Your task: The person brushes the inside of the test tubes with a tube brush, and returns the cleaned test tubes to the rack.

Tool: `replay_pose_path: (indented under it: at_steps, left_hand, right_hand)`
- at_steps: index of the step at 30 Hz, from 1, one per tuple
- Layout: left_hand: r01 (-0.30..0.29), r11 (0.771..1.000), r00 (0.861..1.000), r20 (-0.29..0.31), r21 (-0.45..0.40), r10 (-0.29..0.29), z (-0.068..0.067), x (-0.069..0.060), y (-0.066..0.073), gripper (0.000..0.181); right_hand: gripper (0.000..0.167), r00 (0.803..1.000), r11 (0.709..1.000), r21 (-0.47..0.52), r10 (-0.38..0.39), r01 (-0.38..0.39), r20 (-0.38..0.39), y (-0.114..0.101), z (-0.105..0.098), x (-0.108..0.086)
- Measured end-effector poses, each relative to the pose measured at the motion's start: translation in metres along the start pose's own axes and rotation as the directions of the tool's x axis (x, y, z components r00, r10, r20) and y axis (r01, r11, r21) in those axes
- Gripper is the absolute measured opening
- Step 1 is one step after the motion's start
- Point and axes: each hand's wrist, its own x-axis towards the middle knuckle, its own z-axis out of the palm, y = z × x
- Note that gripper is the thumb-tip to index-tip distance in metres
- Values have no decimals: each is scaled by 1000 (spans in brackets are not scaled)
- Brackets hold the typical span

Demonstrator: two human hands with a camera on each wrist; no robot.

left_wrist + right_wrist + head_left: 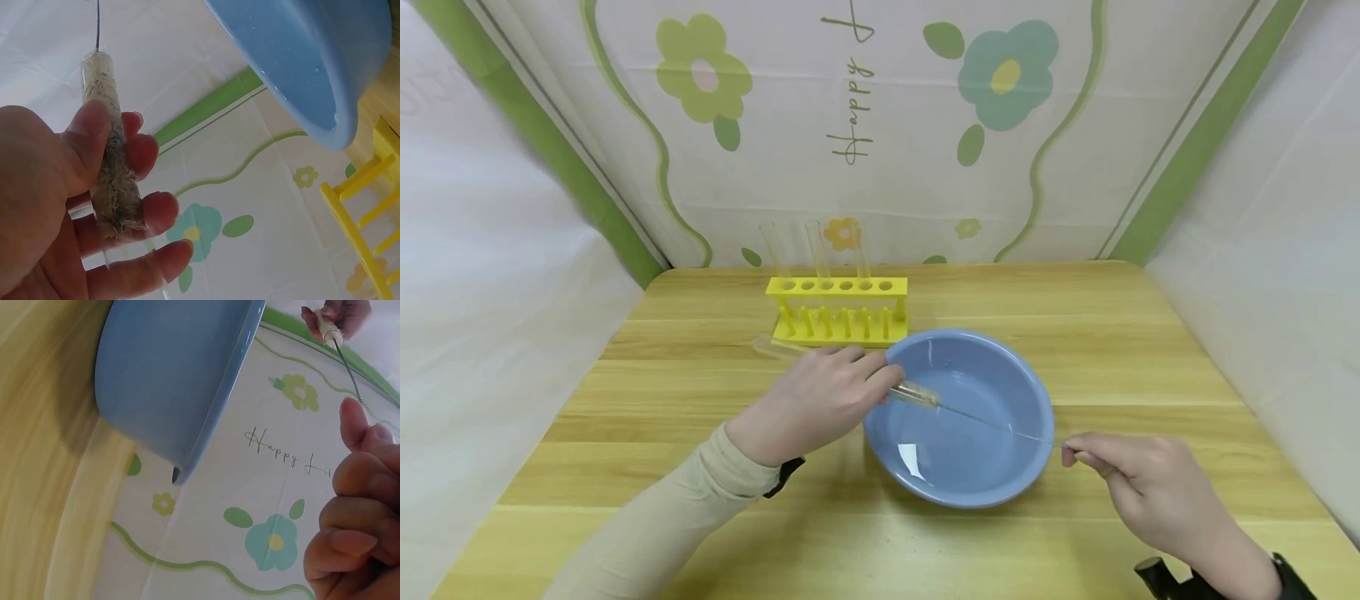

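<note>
Over the left side of a blue basin (958,492), my left hand (831,396) grips a clear glass test tube (134,269). Pale brush bristles (115,169) fill the tube's mouth end, seen in the left wrist view. A thin twisted wire handle (985,421) runs out of the tube across the basin. Its far end is pinched between thumb and index finger of my right hand (1157,487), just outside the basin's right rim; the other right fingers are curled, as the right wrist view shows. Water lies in the basin.
Behind the basin stands a yellow test tube rack (838,287) with three clear test tubes (817,250) upright in it. The wooden table (647,400) is bordered by a white flowered cloth (895,183) at the back.
</note>
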Motion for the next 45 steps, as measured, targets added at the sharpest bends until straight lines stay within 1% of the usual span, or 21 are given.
replay_pose_path:
  at_steps: [2, 4, 7, 8, 12, 18, 23, 25, 28, 31, 33, 35, 38, 42, 45]
  left_hand:
    - [-2, 1000, 1000, -22, 13, 2, 1, -2, 0, 13]
    - [-2, 1000, 999, -39, 29, 3, 2, -3, 1, 11]
    - [3, 999, 999, -52, 47, -1, 3, -5, 1, 10]
    - [6, 999, 998, -56, 52, -4, 3, -5, 1, 10]
    - [16, 997, 997, -71, 76, -10, 3, -6, 1, 14]
    - [17, 993, 997, -81, 116, -7, 1, -5, 1, 19]
    - [4, 990, 995, -96, 142, 10, 1, -4, 2, 19]
    - [-2, 988, 995, -100, 156, 18, 1, -4, 2, 20]
    - [-28, 987, 995, -89, 156, 43, 1, -2, 5, 19]
    - [-61, 984, 992, -96, 169, 79, 3, 2, 13, 19]
    - [-72, 981, 990, -105, 180, 92, 4, 5, 17, 20]
    - [-68, 976, 987, -126, 205, 95, 5, 7, 20, 22]
    - [-59, 977, 988, -130, 204, 87, 6, 9, 20, 22]
    - [-59, 976, 987, -132, 208, 88, 5, 11, 22, 21]
    - [-59, 973, 986, -137, 221, 91, 5, 14, 24, 21]
  right_hand:
    - [39, 999, 997, 62, 36, -38, 34, -1, 1, -1]
    - [31, 996, 990, 121, 71, -79, 62, -1, 2, -1]
    - [19, 987, 970, 192, 133, -148, 87, -1, 2, -2]
    - [18, 983, 964, 204, 155, -172, 97, -1, 2, -2]
    - [32, 968, 942, 237, 211, -238, 132, -2, 4, 1]
    - [40, 949, 917, 264, 257, -299, 181, -6, 5, 6]
    - [45, 929, 888, 309, 270, -341, 252, -7, 4, 9]
    - [44, 925, 874, 338, 267, -351, 269, -7, 4, 11]
    - [42, 916, 835, 407, 257, -371, 306, -7, 7, 13]
    - [39, 907, 792, 475, 229, -384, 352, -11, 12, 19]
    - [37, 902, 766, 508, 214, -393, 375, -14, 15, 24]
    - [36, 902, 751, 531, 201, -392, 382, -16, 17, 29]
    - [34, 900, 712, 576, 189, -401, 393, -17, 19, 33]
    - [33, 888, 677, 601, 183, -425, 421, -17, 22, 38]
    - [32, 879, 659, 607, 188, -444, 439, -17, 24, 40]
